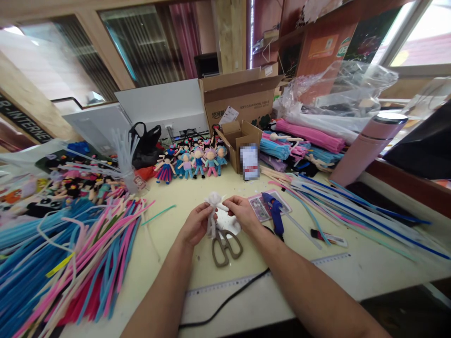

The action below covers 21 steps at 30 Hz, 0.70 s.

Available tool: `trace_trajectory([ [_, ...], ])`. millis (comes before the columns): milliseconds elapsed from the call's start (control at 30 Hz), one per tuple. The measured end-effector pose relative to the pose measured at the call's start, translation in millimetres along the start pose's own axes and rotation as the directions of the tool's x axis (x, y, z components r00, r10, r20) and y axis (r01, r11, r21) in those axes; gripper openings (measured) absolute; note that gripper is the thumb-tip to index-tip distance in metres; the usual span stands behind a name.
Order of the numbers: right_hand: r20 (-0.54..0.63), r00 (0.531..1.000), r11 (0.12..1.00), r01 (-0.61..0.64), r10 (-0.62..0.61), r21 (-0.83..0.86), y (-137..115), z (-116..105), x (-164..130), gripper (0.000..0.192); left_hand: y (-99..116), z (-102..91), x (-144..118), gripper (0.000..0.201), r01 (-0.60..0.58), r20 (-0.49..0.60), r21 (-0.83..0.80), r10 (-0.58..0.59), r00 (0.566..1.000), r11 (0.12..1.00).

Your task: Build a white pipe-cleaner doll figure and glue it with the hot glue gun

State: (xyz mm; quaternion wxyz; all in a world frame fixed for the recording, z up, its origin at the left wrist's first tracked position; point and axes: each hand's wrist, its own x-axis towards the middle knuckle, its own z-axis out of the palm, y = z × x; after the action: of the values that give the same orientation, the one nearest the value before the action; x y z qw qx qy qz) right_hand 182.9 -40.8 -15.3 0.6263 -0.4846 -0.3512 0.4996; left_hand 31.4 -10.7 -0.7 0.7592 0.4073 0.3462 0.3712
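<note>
White, fuzzy figure with a rounded top and dangling strands, apparently of pipe cleaner (pixel 213 199), is held above the pale yellow worktop (pixel 169 263), between the two hands. Its narrow part, just under the rounded top, is pinched between the thumb and fingers of the left hand (pixel 198 220). The fingertips of the right hand (pixel 243 212) are drawn together at the figure's right side, where a short white strand appears to be gripped; the exact contact is too blurred to be confirmed.

Handling is assessed as follows. Very low weight is expected, so little lifting force should be needed. The pile is judged soft and easily crushed, while a bendable wire core is presumed to give the strands modest stiffness. Slipping is considered unlikely on so fuzzy a surface. Distortion of the rounded top is rated the chief risk. A light hold is best taken at the narrow part beneath it, with single strands gripped near their roots rather than at their tips.

Scissors with grey-brown looped handles (pixel 225 245) are noted just below the hands, their blades largely hidden. A blue glue gun (pixel 275 213) is found to the right of the right hand.
</note>
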Motion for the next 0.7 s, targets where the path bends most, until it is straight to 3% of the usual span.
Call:
trace_trajectory([
  [367, -0.035, 0.999, 1.0, -0.019, 0.019, 0.011, -5.4, -0.2, -2.2, 0.022, 0.3, 1.3, -0.8, 0.026, -0.008, -0.022, 0.002, 0.008, 1.0, 1.0],
  [700, -0.001, 1.0, 0.999, 0.022, -0.022, 0.038, -8.9, 0.2, -7.6, 0.022, -2.5, -3.7, -0.6, 0.026, -0.017, 0.093, 0.012, 0.016, 0.996, 1.0],
])
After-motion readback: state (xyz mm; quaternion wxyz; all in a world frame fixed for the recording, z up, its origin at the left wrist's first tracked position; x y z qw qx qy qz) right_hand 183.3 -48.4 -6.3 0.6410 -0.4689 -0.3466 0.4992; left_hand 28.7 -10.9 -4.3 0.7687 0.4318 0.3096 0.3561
